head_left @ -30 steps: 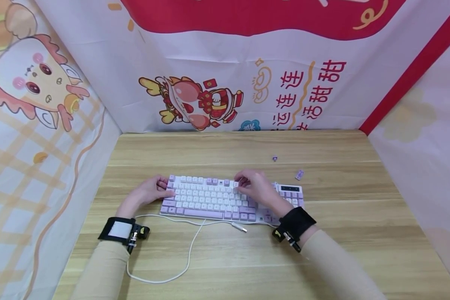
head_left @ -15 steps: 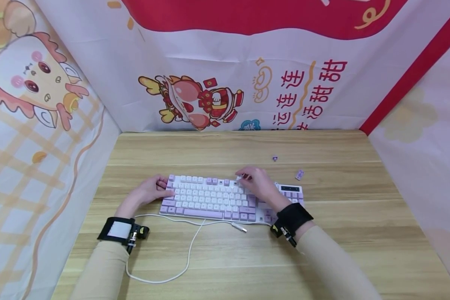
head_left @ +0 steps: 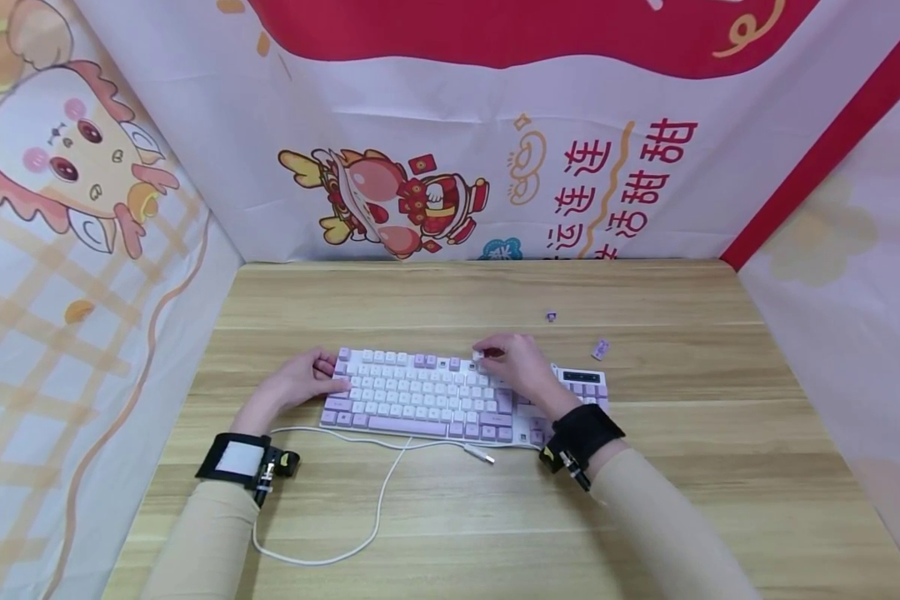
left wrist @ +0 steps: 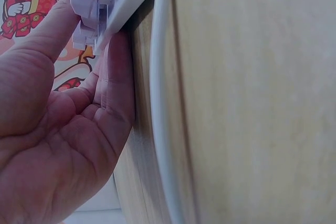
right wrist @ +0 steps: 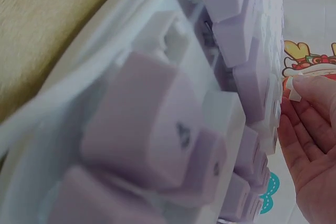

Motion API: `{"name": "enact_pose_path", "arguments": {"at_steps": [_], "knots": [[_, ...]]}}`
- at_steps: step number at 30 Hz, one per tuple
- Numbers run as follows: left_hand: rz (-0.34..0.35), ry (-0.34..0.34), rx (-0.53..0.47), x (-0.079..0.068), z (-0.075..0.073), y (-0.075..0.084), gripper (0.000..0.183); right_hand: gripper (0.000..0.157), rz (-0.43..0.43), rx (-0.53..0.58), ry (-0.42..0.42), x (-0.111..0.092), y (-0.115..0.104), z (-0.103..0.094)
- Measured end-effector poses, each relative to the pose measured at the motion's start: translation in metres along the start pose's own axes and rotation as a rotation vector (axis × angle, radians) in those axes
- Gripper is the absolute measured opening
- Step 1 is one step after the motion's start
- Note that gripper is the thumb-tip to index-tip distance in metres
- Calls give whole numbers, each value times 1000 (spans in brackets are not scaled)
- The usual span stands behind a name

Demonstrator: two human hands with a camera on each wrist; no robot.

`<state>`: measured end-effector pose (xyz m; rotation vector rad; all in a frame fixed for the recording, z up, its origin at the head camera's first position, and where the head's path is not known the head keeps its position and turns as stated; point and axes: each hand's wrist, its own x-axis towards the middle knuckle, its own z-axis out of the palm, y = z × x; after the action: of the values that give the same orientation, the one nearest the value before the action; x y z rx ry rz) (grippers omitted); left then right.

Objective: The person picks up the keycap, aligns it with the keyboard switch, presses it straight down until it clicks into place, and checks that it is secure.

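A white and lilac keyboard lies on the wooden table. My left hand holds its left end; in the left wrist view the thumb is on the keys' side and the fingers are by the lower edge. Over the top row, my right hand pinches a small white keycap between thumb and finger. Just below it a bare switch spot shows in the keyboard. Another bare spot is farther left in that row. My right forearm and hand hide part of the keyboard's right side.
Two loose lilac keycaps, a small one and a longer one, lie behind the keyboard at right. A white cable loops along the front, its plug near the front edge. Printed cloth walls stand at back and sides.
My right hand has pulled the white keycap up off the top row, baring the spot beneath, and shifted slightly toward the back. The left hand stays on the keyboard's left end.
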<state>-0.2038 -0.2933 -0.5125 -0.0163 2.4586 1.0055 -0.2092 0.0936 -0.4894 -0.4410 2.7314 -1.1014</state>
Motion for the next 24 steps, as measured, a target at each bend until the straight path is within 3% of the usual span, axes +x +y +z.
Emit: {"name": "enact_pose_path", "arguments": {"at_steps": [6, 19, 24], "knots": [[2, 1, -16, 1, 0, 1, 61, 26, -32, -41, -12, 2, -1, 5], [8, 3, -29, 2, 1, -1, 60, 24, 4, -121, -52, 3, -4, 10], [9, 7, -27, 1, 0, -1, 59, 20, -40, -186, -67, 4, -8, 11]]}}
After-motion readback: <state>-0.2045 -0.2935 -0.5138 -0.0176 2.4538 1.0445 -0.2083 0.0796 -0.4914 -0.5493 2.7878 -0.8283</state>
